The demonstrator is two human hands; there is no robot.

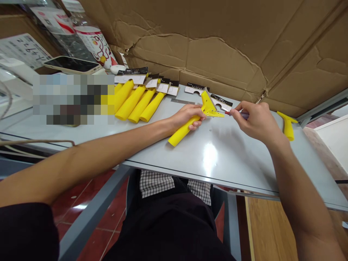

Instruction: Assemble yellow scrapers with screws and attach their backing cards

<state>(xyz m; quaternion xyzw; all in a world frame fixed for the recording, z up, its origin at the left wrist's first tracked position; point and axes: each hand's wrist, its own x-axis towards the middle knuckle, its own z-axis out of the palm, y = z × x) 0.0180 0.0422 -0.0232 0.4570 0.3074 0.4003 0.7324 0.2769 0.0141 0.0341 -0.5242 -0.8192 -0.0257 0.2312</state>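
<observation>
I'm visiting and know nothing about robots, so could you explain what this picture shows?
There's no machine here, just a person's two bare hands, seen by a camera worn on their head, looking forward and down. The left hand holds a yellow tool by its handle. The right hand holds what looks like a screwdriver, its tip close to that tool. On the pale table lie yellow handles with cards at left, a thin metal strip, and another yellow piece at far right. Cardboard stands behind.
</observation>
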